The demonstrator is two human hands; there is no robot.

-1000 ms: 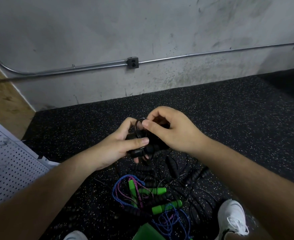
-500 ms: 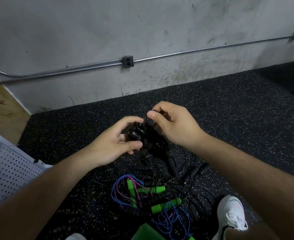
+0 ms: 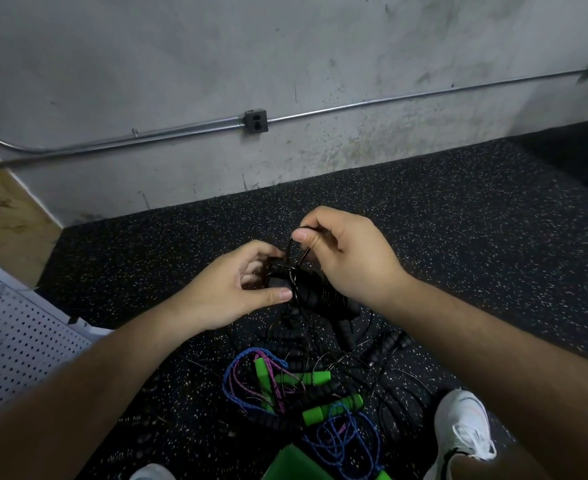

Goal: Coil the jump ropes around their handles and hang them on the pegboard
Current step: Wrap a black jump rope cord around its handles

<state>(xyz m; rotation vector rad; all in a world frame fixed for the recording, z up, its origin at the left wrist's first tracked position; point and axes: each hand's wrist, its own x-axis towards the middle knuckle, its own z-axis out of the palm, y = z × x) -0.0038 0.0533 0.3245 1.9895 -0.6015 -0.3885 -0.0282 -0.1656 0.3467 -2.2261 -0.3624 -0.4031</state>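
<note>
— Black handles [image 3: 308, 292]: how are they held?
— Gripped above the floor [image 3: 459, 220] by the left hand [image 3: 230, 292], long axis slanted down-right. The far end is hidden behind the right hand [image 3: 348, 254], by which the cord [image 3: 302, 258] is pinched.

Dim, diffuse light is falling evenly on the grey wall [image 3: 181, 64] and speckled floor [image 3: 459, 220], casting only soft shadows. Wide-angle distortion is bowing the conduit [image 3: 355, 106], and its right end is blurring. The black jump rope [image 3: 311, 289] is merging with the dark floor.
</note>
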